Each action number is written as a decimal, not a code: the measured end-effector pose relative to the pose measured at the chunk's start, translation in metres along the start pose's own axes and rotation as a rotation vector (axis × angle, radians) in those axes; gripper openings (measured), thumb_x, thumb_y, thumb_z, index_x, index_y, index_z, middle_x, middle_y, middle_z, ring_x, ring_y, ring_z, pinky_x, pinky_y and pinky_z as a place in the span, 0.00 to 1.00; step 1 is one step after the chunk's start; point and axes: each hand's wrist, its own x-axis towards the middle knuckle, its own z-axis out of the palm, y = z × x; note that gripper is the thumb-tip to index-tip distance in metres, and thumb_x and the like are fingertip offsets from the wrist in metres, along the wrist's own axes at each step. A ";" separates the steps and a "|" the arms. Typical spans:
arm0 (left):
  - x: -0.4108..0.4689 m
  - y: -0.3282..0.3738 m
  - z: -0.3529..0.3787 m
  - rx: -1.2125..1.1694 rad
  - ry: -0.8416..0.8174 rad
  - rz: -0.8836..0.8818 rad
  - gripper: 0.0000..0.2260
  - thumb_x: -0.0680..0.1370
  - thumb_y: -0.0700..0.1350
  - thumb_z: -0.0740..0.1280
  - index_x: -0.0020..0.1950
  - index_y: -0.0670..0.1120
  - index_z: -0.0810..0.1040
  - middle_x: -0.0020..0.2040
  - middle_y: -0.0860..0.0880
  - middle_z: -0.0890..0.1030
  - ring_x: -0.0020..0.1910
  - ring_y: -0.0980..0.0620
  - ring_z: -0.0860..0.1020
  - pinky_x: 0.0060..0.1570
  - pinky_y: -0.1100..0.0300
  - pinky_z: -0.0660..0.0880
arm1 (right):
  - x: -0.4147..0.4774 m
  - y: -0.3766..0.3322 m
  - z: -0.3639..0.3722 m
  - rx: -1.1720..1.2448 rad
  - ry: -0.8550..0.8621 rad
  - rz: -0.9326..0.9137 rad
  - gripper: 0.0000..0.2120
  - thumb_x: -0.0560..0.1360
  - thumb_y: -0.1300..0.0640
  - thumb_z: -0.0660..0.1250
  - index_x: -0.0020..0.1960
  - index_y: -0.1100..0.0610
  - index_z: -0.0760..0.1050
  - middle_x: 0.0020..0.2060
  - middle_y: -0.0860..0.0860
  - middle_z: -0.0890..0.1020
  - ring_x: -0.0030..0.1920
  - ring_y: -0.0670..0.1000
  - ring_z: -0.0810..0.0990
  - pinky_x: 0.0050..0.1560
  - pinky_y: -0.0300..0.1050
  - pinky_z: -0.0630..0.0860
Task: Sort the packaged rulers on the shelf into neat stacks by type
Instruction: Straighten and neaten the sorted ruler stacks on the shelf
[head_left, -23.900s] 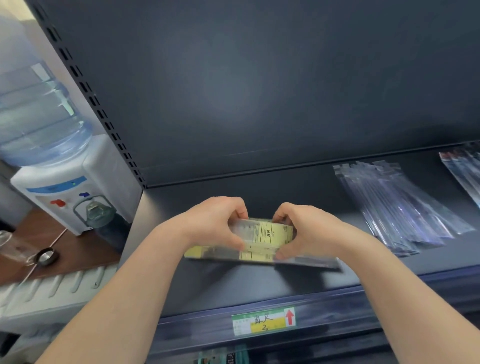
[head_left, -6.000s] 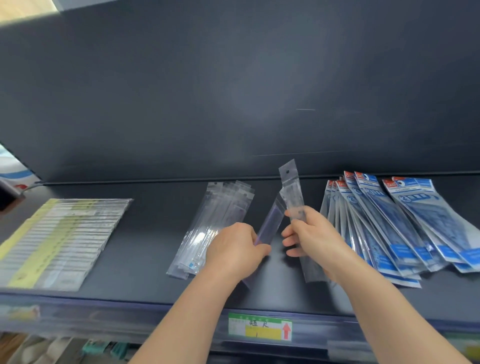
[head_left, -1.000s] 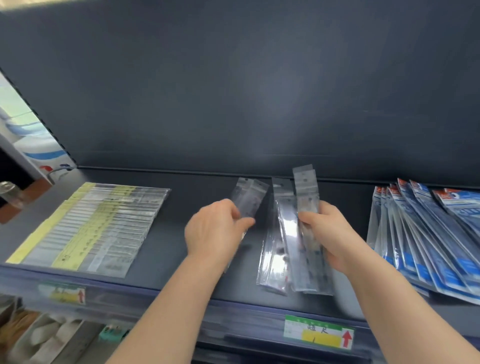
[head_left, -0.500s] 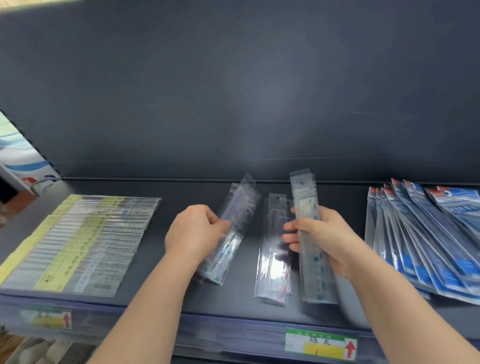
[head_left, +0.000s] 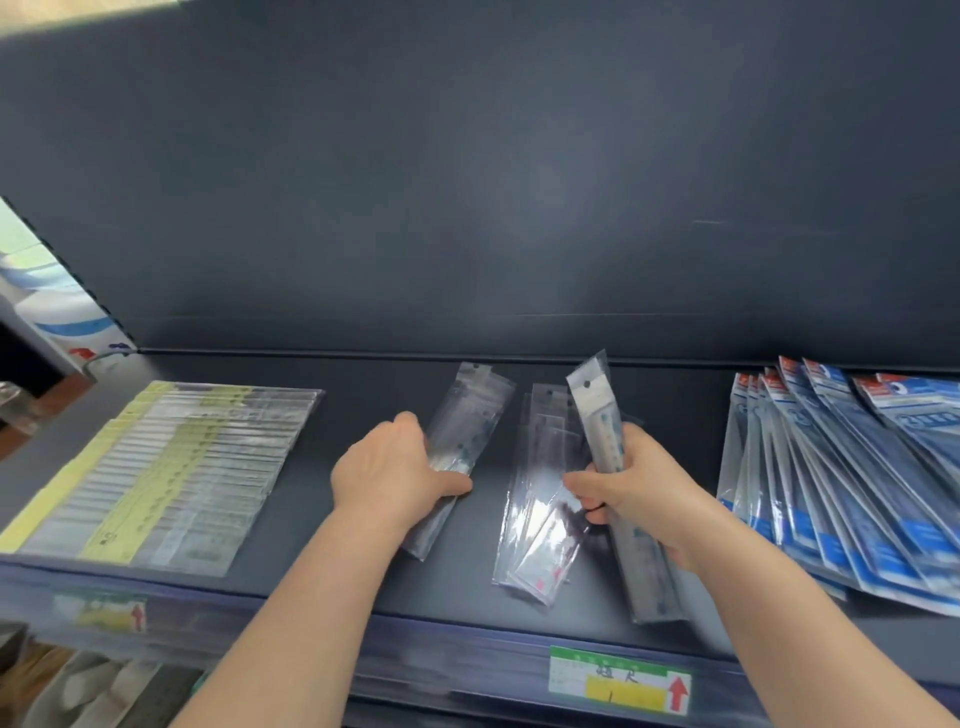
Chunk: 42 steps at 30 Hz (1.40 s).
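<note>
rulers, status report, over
Left hand grips clear pack. Right hand grips tilted pack. Loose pile lies between them; blue packs at right fanned, not squared.

On our shelf, overlapped ruler packs lie far left, fanned ruler packs far right; between them come the bundle in our left hand, a loose pile, then the pack in our right hand.

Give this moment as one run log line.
left hand: grips left clear packets | right hand: holds raised packet | middle clear pile: lies flat | blue packets: fanned, unsorted
</note>
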 end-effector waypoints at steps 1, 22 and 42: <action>0.002 -0.004 0.000 -0.036 -0.018 -0.017 0.24 0.66 0.63 0.75 0.53 0.51 0.73 0.49 0.53 0.78 0.48 0.48 0.77 0.40 0.57 0.69 | 0.001 0.000 0.001 0.003 0.005 -0.019 0.15 0.72 0.62 0.71 0.54 0.56 0.69 0.40 0.55 0.79 0.35 0.50 0.79 0.42 0.47 0.81; -0.026 0.028 -0.003 -1.158 -0.327 0.129 0.26 0.74 0.42 0.74 0.69 0.47 0.68 0.43 0.45 0.85 0.33 0.55 0.82 0.30 0.62 0.76 | -0.002 -0.037 0.041 0.433 -0.187 0.026 0.15 0.78 0.50 0.65 0.55 0.61 0.78 0.45 0.60 0.84 0.43 0.58 0.84 0.48 0.52 0.80; 0.010 -0.032 0.000 -0.295 -0.021 -0.008 0.08 0.72 0.52 0.72 0.42 0.50 0.76 0.42 0.54 0.80 0.42 0.52 0.78 0.40 0.55 0.75 | -0.007 -0.023 0.017 0.483 -0.104 0.031 0.22 0.71 0.69 0.71 0.62 0.56 0.74 0.55 0.49 0.82 0.47 0.51 0.82 0.42 0.42 0.80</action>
